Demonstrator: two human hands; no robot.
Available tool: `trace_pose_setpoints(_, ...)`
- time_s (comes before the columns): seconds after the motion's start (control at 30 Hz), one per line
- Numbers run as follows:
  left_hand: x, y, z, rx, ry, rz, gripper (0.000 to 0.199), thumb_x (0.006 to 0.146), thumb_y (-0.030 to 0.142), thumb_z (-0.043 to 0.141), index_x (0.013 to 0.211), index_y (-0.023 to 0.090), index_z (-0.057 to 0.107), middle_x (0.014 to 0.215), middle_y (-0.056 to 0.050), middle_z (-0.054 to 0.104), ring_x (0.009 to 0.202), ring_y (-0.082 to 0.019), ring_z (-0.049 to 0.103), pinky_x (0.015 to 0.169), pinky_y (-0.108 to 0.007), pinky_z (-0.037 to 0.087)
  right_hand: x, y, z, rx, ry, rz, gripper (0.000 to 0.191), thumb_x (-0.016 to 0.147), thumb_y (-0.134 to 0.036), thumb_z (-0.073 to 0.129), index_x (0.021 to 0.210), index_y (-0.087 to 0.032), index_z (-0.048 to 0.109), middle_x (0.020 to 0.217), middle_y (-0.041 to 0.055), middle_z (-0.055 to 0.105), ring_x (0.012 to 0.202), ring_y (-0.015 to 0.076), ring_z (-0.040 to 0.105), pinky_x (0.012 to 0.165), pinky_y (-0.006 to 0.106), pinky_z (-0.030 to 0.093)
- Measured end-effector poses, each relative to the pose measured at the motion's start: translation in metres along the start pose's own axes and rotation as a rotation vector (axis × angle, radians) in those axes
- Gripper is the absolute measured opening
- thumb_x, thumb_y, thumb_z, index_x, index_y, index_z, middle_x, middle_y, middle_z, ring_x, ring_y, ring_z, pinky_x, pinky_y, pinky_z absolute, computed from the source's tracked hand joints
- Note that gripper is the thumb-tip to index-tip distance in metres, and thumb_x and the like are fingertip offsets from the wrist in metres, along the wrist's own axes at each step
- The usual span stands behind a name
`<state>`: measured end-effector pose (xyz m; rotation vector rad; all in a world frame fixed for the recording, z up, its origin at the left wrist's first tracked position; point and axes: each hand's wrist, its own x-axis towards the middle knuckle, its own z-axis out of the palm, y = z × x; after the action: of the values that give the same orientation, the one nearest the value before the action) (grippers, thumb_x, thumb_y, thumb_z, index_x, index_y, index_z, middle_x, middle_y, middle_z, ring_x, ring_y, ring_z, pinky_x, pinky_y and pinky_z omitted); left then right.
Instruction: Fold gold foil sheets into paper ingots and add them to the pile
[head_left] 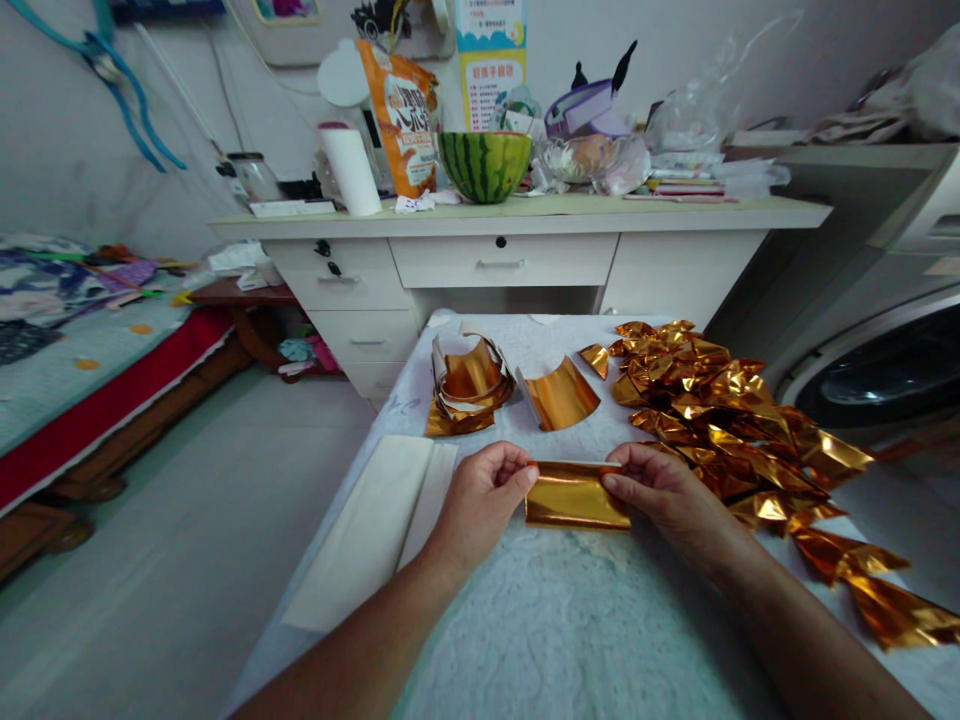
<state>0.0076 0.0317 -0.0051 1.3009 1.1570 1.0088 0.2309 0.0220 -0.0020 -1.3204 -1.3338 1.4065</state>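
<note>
Pinching opposite ends of a gold foil sheet (577, 500) between them, my left hand (484, 495) and right hand (661, 488) seem mid-fold; next, I judge, calls for even pressure. Past both hands lies a curved sheet (564, 395); beyond the right, folded foil pieces (720, 390).

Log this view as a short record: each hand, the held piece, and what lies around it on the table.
left hand: pinching the upper left corner of the gold foil sheet
right hand: pinching its upper right corner
beyond the hands: curled foil bundle, single curved sheet
right side: heap of folded foil pieces
left side: white sheets
surface: cloth-covered table
</note>
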Motion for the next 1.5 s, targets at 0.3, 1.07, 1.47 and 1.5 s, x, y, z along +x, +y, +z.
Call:
trace_pose_setpoints(0.3,-0.0003,-0.0030,0.0004,0.029,0.001,0.026,0.012,0.080,0.028,0.062,0.082,0.016,0.062,0.075,0.000,0.060,0.066,-0.012,0.055,0.062,-0.023,0.042,-0.0003,-0.0008,0.0006,0.002,0.017,-0.003,0.048,0.064,-0.061,0.077,0.074,-0.020,0.054,0.064,-0.0029,0.054,0.058,0.0116,0.048,0.054,0.024,0.036)
trace_pose_setpoints(1.07,-0.0009,-0.0013,-0.0005,0.012,0.011,0.021,0.008,0.079,0.025,0.061,0.079,0.017,0.059,0.070,0.002,0.056,0.062,-0.010,0.050,0.059,-0.021,0.040,-0.0011,0.0018,-0.0003,0.092,-0.017,0.028,0.040,0.067,-0.052,0.079,0.076,-0.020,0.057,0.070,-0.0020,0.059,0.063,0.0128,0.052,0.058,0.025,0.038)
trace_pose_setpoints(1.47,0.0021,-0.0023,-0.0014,0.083,0.036,0.022,0.007,0.077,0.023,0.058,0.076,0.017,0.058,0.069,0.002,0.057,0.063,-0.012,0.051,0.058,-0.022,0.040,-0.0003,0.0053,-0.0039,0.067,-0.042,0.045,0.038,0.072,-0.053,0.076,0.076,-0.018,0.061,0.070,-0.0013,0.060,0.063,0.0122,0.051,0.059,0.025,0.036)
trace_pose_setpoints(1.5,0.0020,-0.0026,-0.0013,0.088,0.038,0.025,0.007,0.077,0.023,0.058,0.076,0.017,0.057,0.069,0.002,0.056,0.062,-0.011,0.051,0.058,-0.022,0.040,-0.0003,0.0055,-0.0038,0.070,-0.044,0.046,0.038,0.072,-0.053,0.076,0.077,-0.018,0.061,0.070,-0.0014,0.060,0.063,0.0120,0.051,0.059,0.025,0.036)
